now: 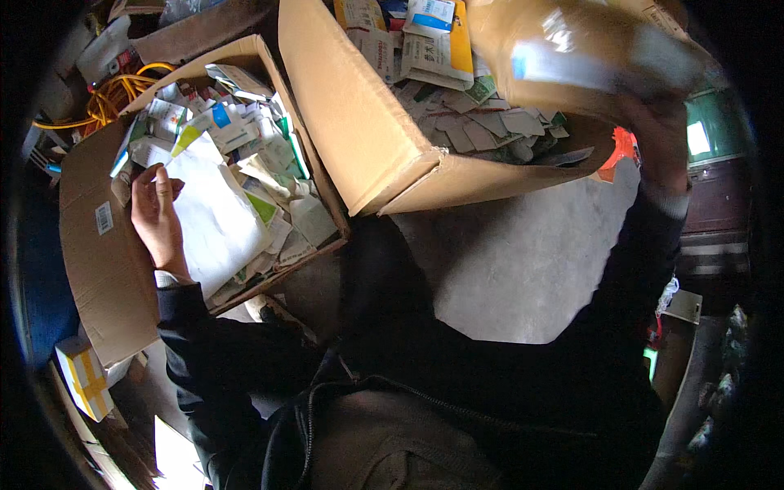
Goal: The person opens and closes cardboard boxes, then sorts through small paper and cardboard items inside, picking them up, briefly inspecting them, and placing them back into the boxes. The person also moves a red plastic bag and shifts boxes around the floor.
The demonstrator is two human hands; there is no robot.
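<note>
My left hand [158, 214] is over the left cardboard box [96, 269], its fingers loosely bent and apart beside a large white sheet [214, 216]. That sheet lies slanted on a heap of small paper packages and scraps [237, 122]. At the upper right, my right hand [660, 135] grips the lower edge of a brown cardboard piece [584, 57] with shiny tape on it. Motion smears the piece, so I cannot tell whether it is a flap or a separate carton. It hangs over a second open cardboard box [351, 106] holding flattened packages [437, 53] and paper pieces.
Yellow cable [110, 98] lies coiled behind the left box. A white carton with yellow tape [84, 377] stands at the lower left. Grey floor [523, 261] shows between the boxes and me. An orange-red item [618, 153] is beside the second box's right corner.
</note>
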